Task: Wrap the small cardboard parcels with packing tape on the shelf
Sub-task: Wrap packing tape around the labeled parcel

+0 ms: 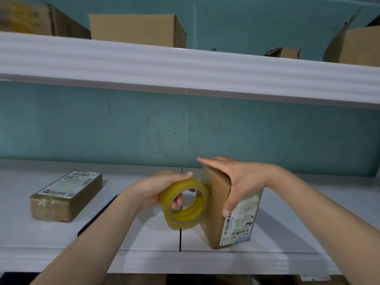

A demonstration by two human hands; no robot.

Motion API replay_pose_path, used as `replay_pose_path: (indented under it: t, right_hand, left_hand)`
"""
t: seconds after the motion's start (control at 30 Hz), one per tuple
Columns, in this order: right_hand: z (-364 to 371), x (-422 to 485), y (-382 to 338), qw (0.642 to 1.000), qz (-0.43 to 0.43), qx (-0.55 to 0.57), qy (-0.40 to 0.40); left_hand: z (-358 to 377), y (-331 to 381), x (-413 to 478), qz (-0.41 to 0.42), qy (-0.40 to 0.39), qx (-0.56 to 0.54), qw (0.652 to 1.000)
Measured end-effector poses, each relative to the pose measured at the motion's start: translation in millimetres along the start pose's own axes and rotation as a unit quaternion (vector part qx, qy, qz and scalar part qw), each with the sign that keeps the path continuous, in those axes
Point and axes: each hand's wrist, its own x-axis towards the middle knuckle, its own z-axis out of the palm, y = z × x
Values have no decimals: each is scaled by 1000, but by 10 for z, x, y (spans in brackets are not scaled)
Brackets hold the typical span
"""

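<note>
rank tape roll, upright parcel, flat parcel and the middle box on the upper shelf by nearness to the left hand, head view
1. tape roll: gripped in the left hand itself
2. upright parcel: just right of the roll
3. flat parcel: lying off to the left
4. middle box: up on the upper shelf, at the back

Three items placed on shelf [30, 233]
Tape roll [176, 223] is seen just left of standing parcel [216, 202]; flat parcel [67, 194] is laid lower left.

Tape roll [185, 204] translucent yellow; parcels [230, 204] brown, white barcode labels; shelf [61, 235] white; wall [144, 128] teal.
</note>
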Motion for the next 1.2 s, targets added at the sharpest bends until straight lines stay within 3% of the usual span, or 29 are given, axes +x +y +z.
replay_pose_path:
  t: [0.1,0.23,0.3,0.4,0.53,0.8,1.0,1.2]
  right_hand:
    - [-51,3,25,999,-16,-23,-24]
    - [4,-44,120,995,-49,77,49]
    - [32,-71,188,984,-69,136,93]
    - [106,-112,241,935,-99,294,173]
    - [374,-98,309,887,-114,385,231]
    - [570,-239,613,828,-81,477,285]
    - [844,-182,620,739,-95,586,318]
    - [1157,-146,580,690,-71,658,291]
  left_hand:
    - [-73,-69,-131,29,0,-105,994]
    - [-237,-69,-228,15,90,84,992]
    - [-252,-61,-265,10,89,121,989]
    - [-294,5,-275,41,103,88,990]
    - [-357,90,-276,43,114,101,987]
    - [-690,50,-275,-5,140,304,942]
    - [-601,-165,-45,-9,111,301,947]
    - [-558,-152,-10,-39,123,311,942]
